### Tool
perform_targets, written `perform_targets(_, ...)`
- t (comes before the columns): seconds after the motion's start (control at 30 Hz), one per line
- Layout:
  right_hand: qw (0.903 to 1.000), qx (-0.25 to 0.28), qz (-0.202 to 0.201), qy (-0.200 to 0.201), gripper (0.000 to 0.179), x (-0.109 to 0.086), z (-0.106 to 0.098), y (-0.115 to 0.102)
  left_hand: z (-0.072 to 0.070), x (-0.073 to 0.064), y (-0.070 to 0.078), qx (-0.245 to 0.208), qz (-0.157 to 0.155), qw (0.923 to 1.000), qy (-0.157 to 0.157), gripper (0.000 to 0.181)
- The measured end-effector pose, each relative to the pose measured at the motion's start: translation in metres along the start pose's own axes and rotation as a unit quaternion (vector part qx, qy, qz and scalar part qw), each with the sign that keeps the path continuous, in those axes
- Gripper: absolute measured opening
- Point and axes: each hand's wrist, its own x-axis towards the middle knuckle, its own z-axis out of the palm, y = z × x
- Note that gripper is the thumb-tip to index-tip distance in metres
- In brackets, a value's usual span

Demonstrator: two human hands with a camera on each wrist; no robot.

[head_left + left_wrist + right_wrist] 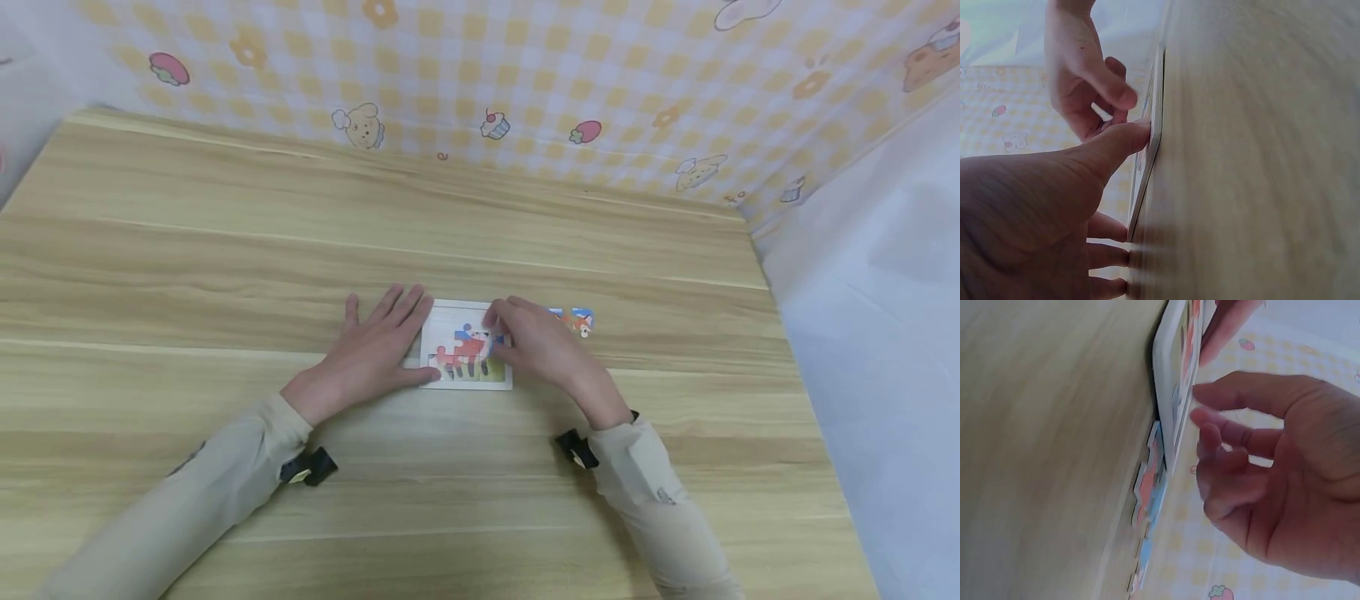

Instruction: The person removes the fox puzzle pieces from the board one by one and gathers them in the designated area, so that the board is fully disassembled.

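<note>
A white puzzle tray (444, 318) lies flat on the table, with joined pieces of a red-orange animal picture (470, 348) filling its lower and right parts. The upper left of the tray shows bare white. My left hand (371, 348) is spread at the tray's left side, its thumb resting on the lower left corner and the fingertips by the upper left edge. Over the tray's right part hovers my right hand (542, 340), fingers bent and fingertips close to the pieces. In the right wrist view, its thumb and fingers (1225, 434) stand slightly apart with no piece visible between them.
Loose puzzle pieces (582, 322) lie just right of the tray, partly hidden behind my right hand. The wood-grain table (375, 533) extends all around. A yellow checked cloth (450, 75) hangs along the back edge, and white sheeting (870, 292) is at the right.
</note>
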Motion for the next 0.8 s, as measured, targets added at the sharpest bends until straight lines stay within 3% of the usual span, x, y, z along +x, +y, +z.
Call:
perform_targets(0.17,0.9995,0.016,-0.019,-0.022,0.029,0.0059,0.0041,-0.0060,-0.0003,0.0003,0.0000,0.001,-0.001,1.0000,-0.005,0.094)
perform_targets(0.8,0.9985,0.043,-0.007,-0.034,0.026,0.0098,0.0090,-0.0054,-0.0001,0.0006,0.0014,-0.005,-0.001,1.0000,-0.004,0.093)
